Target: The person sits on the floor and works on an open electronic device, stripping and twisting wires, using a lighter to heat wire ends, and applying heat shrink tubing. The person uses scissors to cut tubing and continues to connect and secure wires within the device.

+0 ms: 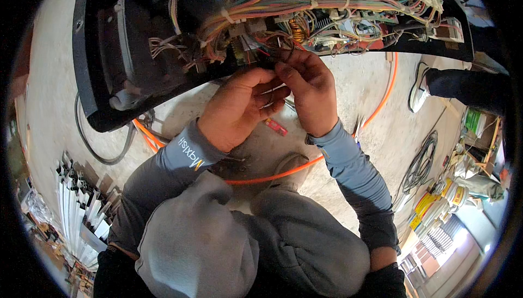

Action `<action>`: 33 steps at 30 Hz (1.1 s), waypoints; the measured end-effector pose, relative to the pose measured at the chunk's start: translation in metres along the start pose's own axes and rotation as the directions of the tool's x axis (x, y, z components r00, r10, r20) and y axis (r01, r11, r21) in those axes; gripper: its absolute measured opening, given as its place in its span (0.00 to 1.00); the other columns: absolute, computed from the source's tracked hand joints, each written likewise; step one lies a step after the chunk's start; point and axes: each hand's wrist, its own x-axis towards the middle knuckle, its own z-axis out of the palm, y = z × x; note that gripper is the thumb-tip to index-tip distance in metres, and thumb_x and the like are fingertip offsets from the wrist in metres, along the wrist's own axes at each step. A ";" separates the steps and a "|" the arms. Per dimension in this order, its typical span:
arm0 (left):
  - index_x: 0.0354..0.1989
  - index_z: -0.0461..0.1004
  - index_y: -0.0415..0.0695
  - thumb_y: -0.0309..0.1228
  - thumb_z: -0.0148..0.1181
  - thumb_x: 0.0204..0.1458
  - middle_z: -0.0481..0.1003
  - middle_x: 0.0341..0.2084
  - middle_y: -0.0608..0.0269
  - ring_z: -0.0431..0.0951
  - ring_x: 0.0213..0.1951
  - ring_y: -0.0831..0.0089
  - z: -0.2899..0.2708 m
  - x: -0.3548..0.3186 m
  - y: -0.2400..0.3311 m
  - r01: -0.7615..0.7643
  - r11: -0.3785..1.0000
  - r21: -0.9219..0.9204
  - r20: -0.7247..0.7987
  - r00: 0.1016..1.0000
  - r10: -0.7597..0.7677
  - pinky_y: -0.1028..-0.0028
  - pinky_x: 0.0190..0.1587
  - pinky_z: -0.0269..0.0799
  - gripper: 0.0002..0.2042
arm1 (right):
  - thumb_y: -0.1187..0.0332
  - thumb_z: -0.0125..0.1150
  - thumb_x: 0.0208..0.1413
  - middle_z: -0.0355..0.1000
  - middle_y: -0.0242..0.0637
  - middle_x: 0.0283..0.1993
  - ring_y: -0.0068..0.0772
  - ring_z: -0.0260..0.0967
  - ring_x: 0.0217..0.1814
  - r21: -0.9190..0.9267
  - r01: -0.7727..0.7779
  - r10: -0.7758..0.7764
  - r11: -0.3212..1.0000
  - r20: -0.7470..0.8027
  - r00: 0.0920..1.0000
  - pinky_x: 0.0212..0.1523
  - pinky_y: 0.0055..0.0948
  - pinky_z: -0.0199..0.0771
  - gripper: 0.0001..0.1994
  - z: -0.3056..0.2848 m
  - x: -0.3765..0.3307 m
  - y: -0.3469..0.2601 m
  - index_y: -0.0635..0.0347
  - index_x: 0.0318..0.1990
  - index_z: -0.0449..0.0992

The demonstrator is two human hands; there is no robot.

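Observation:
Both my hands meet at the lower edge of an open black machine housing [180,97] packed with wiring. With bent fingers, my right hand [313,88] pinches a thin dark wire [291,47] close to the circuit boards. My left hand [231,110] comes in from the other side, its fingers curled and fingertips close to the right thumb; what they grip is hidden. Above them runs a thick bundle of coloured wires [267,9], tied with pale cable ties. A copper-wound coil [297,28] sits just behind the right fingers.
An orange hose [272,178] crosses the concrete floor below my forearms. A small red object [276,127] lies beneath my hands. Metal profiles [81,205] are stacked at left. Coiled cable [419,164] and yellow spools [436,205] lie at right, below another person's shoe [419,88].

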 end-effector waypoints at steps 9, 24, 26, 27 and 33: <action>0.51 0.74 0.50 0.32 0.54 0.66 0.77 0.43 0.68 0.77 0.45 0.74 -0.012 0.010 -0.008 -0.006 1.000 -0.026 0.071 0.997 0.008 0.69 0.49 0.72 0.09 | 0.76 0.59 0.66 0.80 0.45 0.43 0.33 0.80 0.43 -0.664 0.371 -0.453 0.649 0.055 0.890 0.45 0.32 0.78 0.07 0.011 -0.014 0.000 0.66 0.48 0.75; 0.51 0.73 0.49 0.32 0.50 0.67 0.77 0.42 0.65 0.77 0.46 0.70 -0.030 0.035 -0.013 0.054 0.992 -0.117 0.204 0.979 -0.029 0.67 0.50 0.74 0.08 | 0.76 0.59 0.63 0.74 0.52 0.49 0.51 0.79 0.45 -0.856 0.371 -0.463 0.360 0.182 0.867 0.44 0.39 0.81 0.15 0.018 -0.014 -0.013 0.64 0.57 0.77; 0.51 0.73 0.49 0.32 0.50 0.67 0.77 0.43 0.65 0.78 0.48 0.68 -0.031 0.036 -0.017 -0.009 0.994 -0.108 0.189 0.982 0.030 0.67 0.50 0.74 0.09 | 0.76 0.60 0.62 0.71 0.52 0.49 0.54 0.77 0.44 -0.850 0.314 -0.399 0.423 0.136 0.907 0.45 0.42 0.79 0.16 0.023 -0.016 -0.019 0.62 0.57 0.77; 0.51 0.73 0.49 0.33 0.50 0.67 0.78 0.43 0.64 0.79 0.49 0.68 -0.020 0.029 -0.014 -0.042 0.994 -0.101 0.164 0.985 0.059 0.67 0.50 0.75 0.09 | 0.76 0.61 0.60 0.70 0.52 0.48 0.55 0.76 0.44 -0.842 0.322 -0.376 0.434 0.156 0.914 0.46 0.44 0.78 0.17 0.020 -0.014 -0.021 0.62 0.58 0.77; 0.54 0.72 0.43 0.17 0.47 0.62 0.77 0.46 0.60 0.79 0.53 0.65 -0.030 0.024 -0.016 -0.337 0.818 0.465 0.226 0.939 0.258 0.65 0.53 0.76 0.15 | 0.78 0.65 0.51 0.68 0.52 0.46 0.54 0.71 0.49 -0.894 0.410 -0.427 0.179 0.305 0.851 0.49 0.45 0.74 0.24 0.022 -0.009 -0.039 0.60 0.59 0.76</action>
